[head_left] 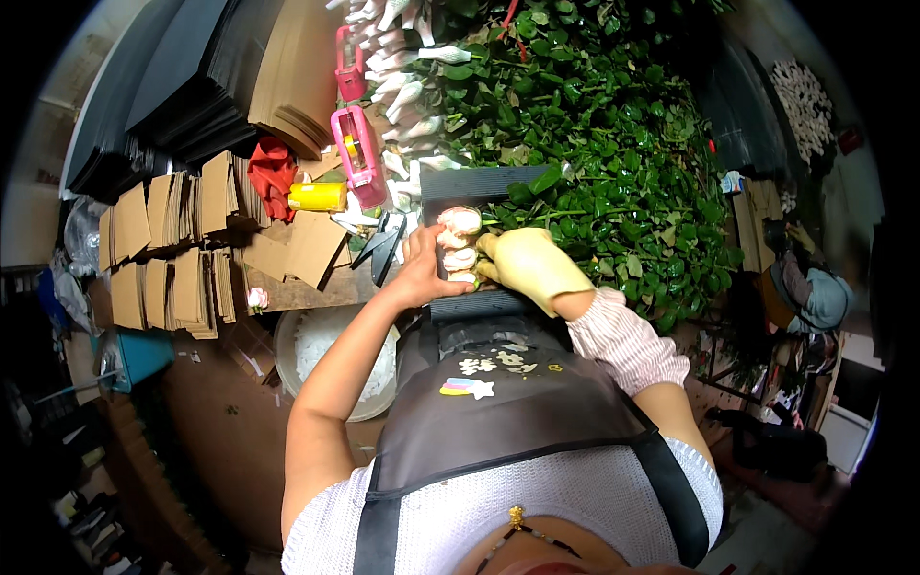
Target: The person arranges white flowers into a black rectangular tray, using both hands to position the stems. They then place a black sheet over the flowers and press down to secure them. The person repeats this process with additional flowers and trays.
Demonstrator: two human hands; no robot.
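Several pale pink roses (460, 259) lie in a short row in front of me, heads toward the left and stems toward the right. They rest on a black corrugated sheet (484, 305), which shows above and below them. My bare left hand (422, 266) spans the heads from the left, fingers at the far end and thumb at the near end. My right hand (532, 264), in a yellow glove, is closed at the stems just behind the heads; its fingertips are partly hidden. Black-handled scissors (383, 247) lie left of my left hand.
Leafy rose stems (604, 163) cover the right of the table, with white-wrapped heads (402, 101) along their left. Pink tape dispensers (358, 153), a yellow roll (317, 197), red cloth (271, 177) and cardboard stacks (172, 216) lie left. A white tub (335, 355) stands below; another person (815, 287) is far right.
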